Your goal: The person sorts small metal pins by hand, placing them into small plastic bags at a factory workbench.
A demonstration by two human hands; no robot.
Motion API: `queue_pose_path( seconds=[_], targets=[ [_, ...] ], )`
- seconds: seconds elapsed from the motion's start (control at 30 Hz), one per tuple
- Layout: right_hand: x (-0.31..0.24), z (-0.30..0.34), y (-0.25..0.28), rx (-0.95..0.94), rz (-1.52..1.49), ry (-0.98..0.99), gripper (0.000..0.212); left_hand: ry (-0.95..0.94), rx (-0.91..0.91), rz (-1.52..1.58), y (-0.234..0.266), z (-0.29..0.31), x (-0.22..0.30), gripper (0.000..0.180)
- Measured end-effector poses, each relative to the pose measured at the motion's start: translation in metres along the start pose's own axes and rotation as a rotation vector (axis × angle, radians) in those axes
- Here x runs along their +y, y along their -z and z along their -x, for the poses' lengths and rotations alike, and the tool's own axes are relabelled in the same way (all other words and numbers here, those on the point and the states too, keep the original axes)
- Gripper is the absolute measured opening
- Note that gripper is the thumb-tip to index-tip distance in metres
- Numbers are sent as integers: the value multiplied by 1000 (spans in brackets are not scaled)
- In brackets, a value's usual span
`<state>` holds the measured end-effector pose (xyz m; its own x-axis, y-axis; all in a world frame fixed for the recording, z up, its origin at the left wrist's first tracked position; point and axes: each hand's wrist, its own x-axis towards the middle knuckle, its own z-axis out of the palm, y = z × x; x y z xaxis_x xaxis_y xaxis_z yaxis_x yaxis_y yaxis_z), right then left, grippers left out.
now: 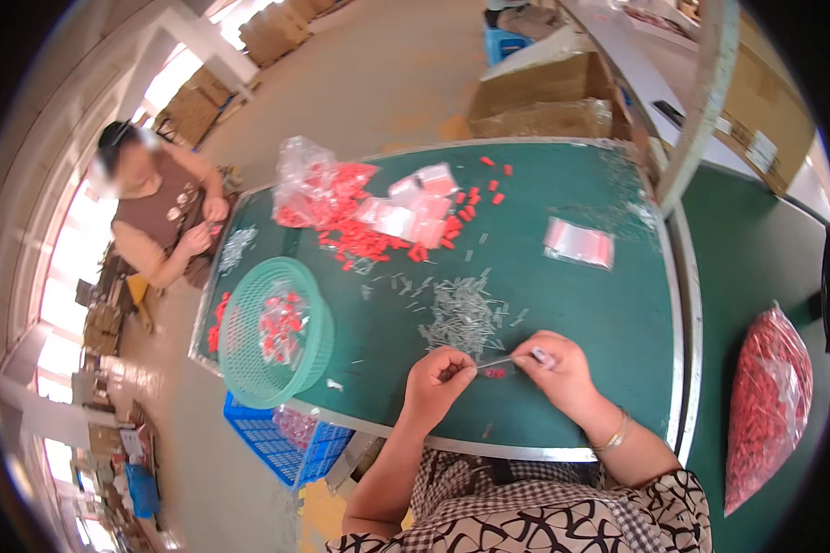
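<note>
Near the table's front edge, a small clear plastic bag [495, 362] is stretched between my two hands, with small red pieces [495, 373] showing at its lower part. My left hand [439, 385] pinches its left end with curled fingers. At the right end, my right hand [561, 370] is closed on it, and something small and whitish shows at the fingers, too small to make out. Just beyond my hands lies a loose pile of small clear or grey slender pieces [461, 311]. Farther off is a heap of red pieces [364, 238], with clear zip bags [413, 205] on it.
A green basket [321, 332] with filled bags stands at left, above a blue crate [272, 450]. More flat bags [578, 244] lie right on the green table [609, 359]. A co-worker [161, 203] handles something at the far left. A large red-filled bag [770, 405] lies right.
</note>
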<state>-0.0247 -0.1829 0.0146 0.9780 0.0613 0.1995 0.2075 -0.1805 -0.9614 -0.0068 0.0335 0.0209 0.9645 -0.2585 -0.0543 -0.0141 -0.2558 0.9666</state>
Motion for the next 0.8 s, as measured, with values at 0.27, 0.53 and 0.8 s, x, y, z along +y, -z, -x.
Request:
queue_pose_path(
  seconds=[0.27,0.53,0.8],
  targets=[
    [19,7,3,-27,-492,-443,10,-345,754,919,104,29,11,11],
    [21,1,-7,-127,-1119,-514,22,100,123,183,-27,26,-3,14],
    [24,7,-5,-140,-1110,-449,28,-37,39,96,-87,-4,-17,11]
  ],
)
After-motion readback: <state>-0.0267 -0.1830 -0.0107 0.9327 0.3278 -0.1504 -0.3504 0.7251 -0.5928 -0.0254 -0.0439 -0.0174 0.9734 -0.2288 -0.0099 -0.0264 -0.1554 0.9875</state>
